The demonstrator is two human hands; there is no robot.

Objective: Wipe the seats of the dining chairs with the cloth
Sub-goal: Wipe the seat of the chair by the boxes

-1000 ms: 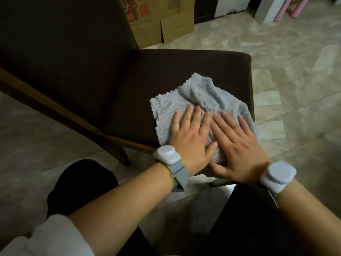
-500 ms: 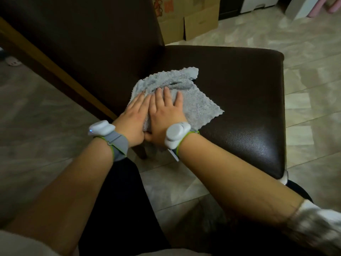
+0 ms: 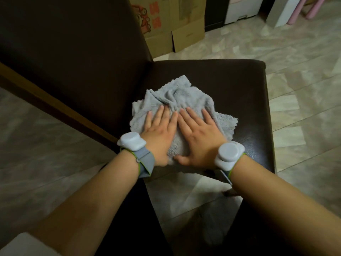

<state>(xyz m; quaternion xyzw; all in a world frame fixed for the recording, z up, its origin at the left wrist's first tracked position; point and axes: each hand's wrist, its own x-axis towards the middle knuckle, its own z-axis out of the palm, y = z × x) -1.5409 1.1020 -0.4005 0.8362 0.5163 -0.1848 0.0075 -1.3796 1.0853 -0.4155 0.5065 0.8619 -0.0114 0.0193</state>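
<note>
A crumpled grey cloth (image 3: 177, 97) lies on the dark brown seat (image 3: 239, 93) of a dining chair, near the seat's front-left part. My left hand (image 3: 159, 131) and my right hand (image 3: 199, 133) press flat on the cloth side by side, fingers straight and pointing toward the far edge of the seat. Each wrist carries a white round device on a grey strap. The chair's tall dark backrest (image 3: 73, 52) rises at the left.
Cardboard boxes (image 3: 171, 24) stand on the floor behind the chair. White furniture (image 3: 239, 8) and pink legs (image 3: 310, 8) are at the top right. Pale tiled floor (image 3: 304, 61) surrounds the chair. My dark-clothed knees sit below the seat's front edge.
Both hands slid the cloth from the seat's right side to the left by the backrest, and now back toward the middle. The cloth has bunched up more at its far side.
</note>
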